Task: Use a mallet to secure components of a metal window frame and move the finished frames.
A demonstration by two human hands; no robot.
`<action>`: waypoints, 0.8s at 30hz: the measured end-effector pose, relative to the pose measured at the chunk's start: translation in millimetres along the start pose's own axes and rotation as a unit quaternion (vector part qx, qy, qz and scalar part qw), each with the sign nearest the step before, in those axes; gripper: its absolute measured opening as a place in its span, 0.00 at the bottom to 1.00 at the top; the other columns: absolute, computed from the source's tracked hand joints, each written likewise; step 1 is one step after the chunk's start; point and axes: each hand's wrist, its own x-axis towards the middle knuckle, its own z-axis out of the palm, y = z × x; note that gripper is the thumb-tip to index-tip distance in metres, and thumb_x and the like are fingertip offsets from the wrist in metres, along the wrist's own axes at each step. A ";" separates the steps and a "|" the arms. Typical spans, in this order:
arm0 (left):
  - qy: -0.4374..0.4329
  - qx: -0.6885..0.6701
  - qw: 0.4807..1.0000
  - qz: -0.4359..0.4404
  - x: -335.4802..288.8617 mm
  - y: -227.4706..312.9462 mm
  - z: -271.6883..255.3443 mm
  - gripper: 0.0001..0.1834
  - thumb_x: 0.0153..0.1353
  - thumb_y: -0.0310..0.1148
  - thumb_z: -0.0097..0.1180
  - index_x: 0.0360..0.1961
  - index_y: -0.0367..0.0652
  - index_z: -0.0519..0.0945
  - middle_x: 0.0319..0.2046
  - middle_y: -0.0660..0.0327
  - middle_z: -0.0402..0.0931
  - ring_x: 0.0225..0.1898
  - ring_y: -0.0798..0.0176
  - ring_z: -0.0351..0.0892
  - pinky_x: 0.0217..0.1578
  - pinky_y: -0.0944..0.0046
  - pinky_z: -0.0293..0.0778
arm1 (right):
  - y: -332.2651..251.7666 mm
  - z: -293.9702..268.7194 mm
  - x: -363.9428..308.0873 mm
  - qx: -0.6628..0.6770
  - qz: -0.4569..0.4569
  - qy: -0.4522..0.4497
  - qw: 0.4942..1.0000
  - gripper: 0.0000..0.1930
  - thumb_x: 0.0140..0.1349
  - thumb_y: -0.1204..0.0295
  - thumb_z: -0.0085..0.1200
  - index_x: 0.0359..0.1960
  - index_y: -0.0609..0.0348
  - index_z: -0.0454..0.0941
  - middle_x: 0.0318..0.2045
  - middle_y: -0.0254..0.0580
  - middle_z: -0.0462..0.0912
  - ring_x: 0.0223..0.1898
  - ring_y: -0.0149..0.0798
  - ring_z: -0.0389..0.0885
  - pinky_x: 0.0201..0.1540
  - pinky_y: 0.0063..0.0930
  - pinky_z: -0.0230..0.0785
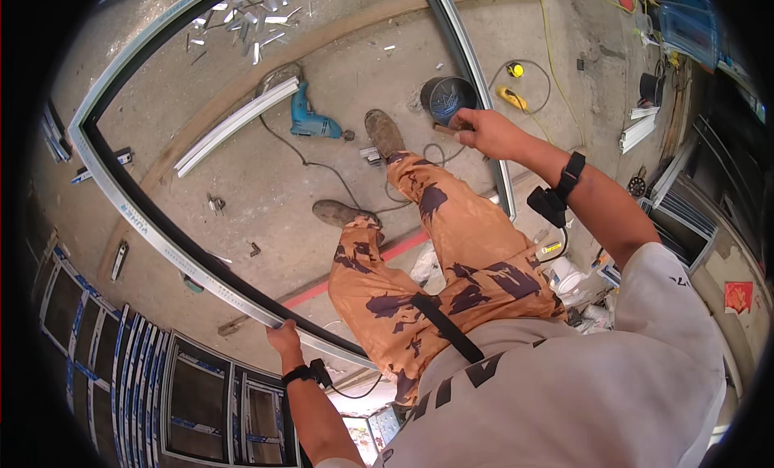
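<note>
A large metal frame (165, 244), silvery with a black inner edge, surrounds my legs. My left hand (284, 341) is closed round its lower left bar. Across the frame's right bar reaches my right hand (488, 135), fingers pinched together beside the rim of a black bucket (449, 99). What those fingers hold, if anything, I cannot make out; a small brown strip (443, 129) shows close to the fingertips. Dark blue-grey contents fill part of the bucket. Dark bands with small devices are strapped round both wrists.
A blue corded drill (313, 120) lies on the concrete floor beside a white profile (236, 127). Metal offcuts (256, 20) are scattered at the far left. Yellow tools (511, 98) lie right of the frame. Several panels (143, 383) lean at the near left.
</note>
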 end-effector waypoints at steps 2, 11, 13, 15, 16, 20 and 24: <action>0.007 -0.021 1.000 -0.009 -0.3 -8.5 -3.8 0.30 0.40 0.24 0.61 0.49 0.26 0.73 0.42 0.44 0.79 0.43 0.47 0.80 0.48 0.58 0.73 | 46.8 -27.1 34.8 -0.034 0.025 0.011 0.999 0.15 0.57 0.67 0.54 0.43 0.62 0.77 0.38 0.53 0.83 0.42 0.54 0.81 0.46 0.41 0.72; 0.022 -0.063 0.990 -0.126 22.5 13.8 4.5 0.34 0.42 0.18 0.59 0.56 0.27 0.68 0.47 0.49 0.75 0.44 0.50 0.77 0.48 0.58 0.71 | 212.9 -51.3 137.1 -0.117 0.137 0.099 0.979 0.18 0.54 0.65 0.55 0.45 0.61 0.78 0.40 0.56 0.82 0.45 0.56 0.80 0.50 0.42 0.71; 0.000 -0.102 0.987 -0.121 50.1 -5.6 19.0 0.34 0.42 0.19 0.59 0.56 0.27 0.68 0.48 0.49 0.75 0.44 0.51 0.76 0.49 0.60 0.70 | 243.6 -39.9 164.4 -0.109 0.141 0.115 0.977 0.20 0.54 0.65 0.55 0.46 0.62 0.77 0.41 0.57 0.82 0.46 0.57 0.79 0.50 0.43 0.71; -0.008 -0.063 0.990 -0.129 76.8 -17.0 19.2 0.34 0.42 0.19 0.59 0.55 0.26 0.68 0.47 0.50 0.74 0.44 0.52 0.75 0.49 0.60 0.69 | 267.5 -24.1 193.9 -0.143 0.185 0.159 0.959 0.30 0.56 0.60 0.55 0.57 0.65 0.69 0.50 0.63 0.78 0.52 0.58 0.76 0.52 0.43 0.70; -0.007 -0.038 0.991 -0.125 94.5 -39.5 14.1 0.34 0.42 0.20 0.59 0.55 0.26 0.67 0.47 0.50 0.74 0.45 0.52 0.75 0.49 0.60 0.69 | 274.6 -13.7 210.7 -0.140 0.180 0.161 0.960 0.30 0.56 0.60 0.55 0.57 0.65 0.69 0.50 0.63 0.78 0.52 0.58 0.76 0.52 0.43 0.70; -0.014 -0.036 0.988 -0.147 139.9 -31.2 47.5 0.34 0.41 0.20 0.58 0.55 0.27 0.67 0.48 0.50 0.73 0.46 0.52 0.74 0.51 0.60 0.68 | 320.9 -6.2 234.8 0.055 0.276 0.249 0.927 0.47 0.59 0.46 0.53 0.69 0.69 0.49 0.64 0.68 0.62 0.63 0.59 0.67 0.60 0.41 0.65; -0.018 -0.112 0.986 -0.125 193.3 -60.5 77.7 0.33 0.41 0.18 0.55 0.55 0.27 0.67 0.47 0.52 0.74 0.46 0.53 0.74 0.52 0.62 0.68 | 363.8 21.7 262.5 0.021 0.242 0.272 0.931 0.42 0.59 0.41 0.48 0.58 0.74 0.67 0.53 0.70 0.74 0.56 0.60 0.74 0.58 0.42 0.64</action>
